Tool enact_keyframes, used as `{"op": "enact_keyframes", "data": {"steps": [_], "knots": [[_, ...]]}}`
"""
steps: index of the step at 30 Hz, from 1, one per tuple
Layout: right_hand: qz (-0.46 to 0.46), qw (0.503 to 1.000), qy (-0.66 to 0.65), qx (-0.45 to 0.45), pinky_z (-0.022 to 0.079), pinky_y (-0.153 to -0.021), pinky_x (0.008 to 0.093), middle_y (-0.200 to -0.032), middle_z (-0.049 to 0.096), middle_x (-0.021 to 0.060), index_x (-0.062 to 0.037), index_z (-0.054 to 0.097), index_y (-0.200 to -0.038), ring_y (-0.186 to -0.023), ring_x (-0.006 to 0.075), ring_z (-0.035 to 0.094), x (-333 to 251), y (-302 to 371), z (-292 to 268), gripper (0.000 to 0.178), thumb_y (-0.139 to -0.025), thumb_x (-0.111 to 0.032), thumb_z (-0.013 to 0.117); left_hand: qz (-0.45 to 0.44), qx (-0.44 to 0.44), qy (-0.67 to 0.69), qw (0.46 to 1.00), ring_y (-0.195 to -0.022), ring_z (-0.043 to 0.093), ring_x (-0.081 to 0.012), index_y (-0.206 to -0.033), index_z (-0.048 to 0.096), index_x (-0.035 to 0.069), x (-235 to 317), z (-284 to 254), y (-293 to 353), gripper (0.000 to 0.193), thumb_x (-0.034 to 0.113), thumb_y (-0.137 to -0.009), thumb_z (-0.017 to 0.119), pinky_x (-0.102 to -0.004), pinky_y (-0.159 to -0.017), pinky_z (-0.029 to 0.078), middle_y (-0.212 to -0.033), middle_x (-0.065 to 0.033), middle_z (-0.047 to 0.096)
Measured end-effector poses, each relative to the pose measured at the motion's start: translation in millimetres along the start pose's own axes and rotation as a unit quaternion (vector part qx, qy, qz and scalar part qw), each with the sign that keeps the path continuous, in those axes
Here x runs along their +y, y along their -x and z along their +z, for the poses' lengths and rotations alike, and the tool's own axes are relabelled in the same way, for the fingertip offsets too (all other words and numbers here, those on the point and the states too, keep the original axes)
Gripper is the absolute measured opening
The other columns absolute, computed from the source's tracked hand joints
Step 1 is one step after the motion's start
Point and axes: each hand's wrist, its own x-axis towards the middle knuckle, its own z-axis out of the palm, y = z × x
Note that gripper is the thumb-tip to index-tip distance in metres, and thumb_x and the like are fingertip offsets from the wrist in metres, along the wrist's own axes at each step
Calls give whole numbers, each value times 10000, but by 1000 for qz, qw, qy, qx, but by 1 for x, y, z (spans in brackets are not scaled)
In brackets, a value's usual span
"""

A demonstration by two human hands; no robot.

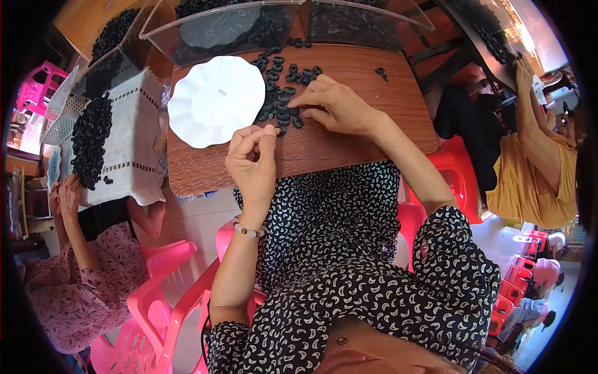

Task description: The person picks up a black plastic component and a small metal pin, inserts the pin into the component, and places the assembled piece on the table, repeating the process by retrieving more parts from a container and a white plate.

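Observation:
Small black plastic parts (274,78) lie in a loose heap on the brown wood-grain table, beside the right edge of a white scalloped plate (215,100). My left hand (252,156) is closed in a pinch at the plate's lower right edge, thumb against forefinger; whatever sits between the fingertips is too small or hidden to name. From the right, my right hand (342,107) reaches over the heap. Its forefinger stretches onto the parts and its thumb stands apart below, with no part visibly gripped.
Clear plastic bins (224,31) of black parts stand along the table's far edge. A few loose pieces (382,73) lie at the right. On the left, a person works by a cloth-covered table (134,124) with a black pile (91,140). Pink chairs (162,268) stand close by.

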Motion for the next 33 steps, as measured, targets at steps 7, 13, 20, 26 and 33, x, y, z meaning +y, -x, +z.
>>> {"op": "enact_keyframes", "data": {"steps": [7, 13, 20, 26, 33], "knots": [[3, 1000, 12, 24, 479, -865, 395, -919, 658, 74, -82, 725, -1083, -952, 278, 581, -1, -3, 1, 215, -872, -113, 750, 53, -28, -79, 995, -698, 473, -47, -912, 768, -12, -2, 1, 1, 119, 107, -919, 759, -202, -620, 390, -918, -7, 624], [-9, 998, -24, 56, 497, -786, 377, -956, 678, 72, -51, 706, -1046, -906, 287, 593, -11, -2, -4, 183, -884, -121, 757, 7, -31, -30, 999, -709, 521, -37, -1025, 762, -14, -3, 4, 1, 172, 135, -941, 756, -193, -627, 428, -944, -22, 686], [-168, 982, -77, 49, 512, -784, 400, -949, 661, 58, -75, 688, -1009, -938, 280, 585, -45, -12, -16, 189, -845, -133, 760, -43, -85, 54, 994, -777, 632, -47, -1165, 733, -26, -2, 2, 4, 273, 134, -945, 759, -186, -680, 488, -984, -34, 705], [-176, 981, -71, 28, 509, -777, 393, -933, 654, 60, -77, 684, -1010, -913, 289, 587, -46, -17, -26, 223, -829, -164, 780, -102, -133, 140, 976, -808, 709, -112, -1209, 707, -47, 5, -2, 0, 305, 111, -951, 743, -225, -673, 558, -1004, -106, 756], [-219, 966, -137, 37, 503, -715, 336, -893, 677, 32, -75, 731, -965, -864, 215, 617, -40, -30, -27, 170, -819, -93, 817, -151, -152, 255, 943, -791, 713, -144, -1238, 691, -53, -3, -5, -1, 346, 165, -971, 726, -252, -686, 582, -1004, -132, 755]]}}
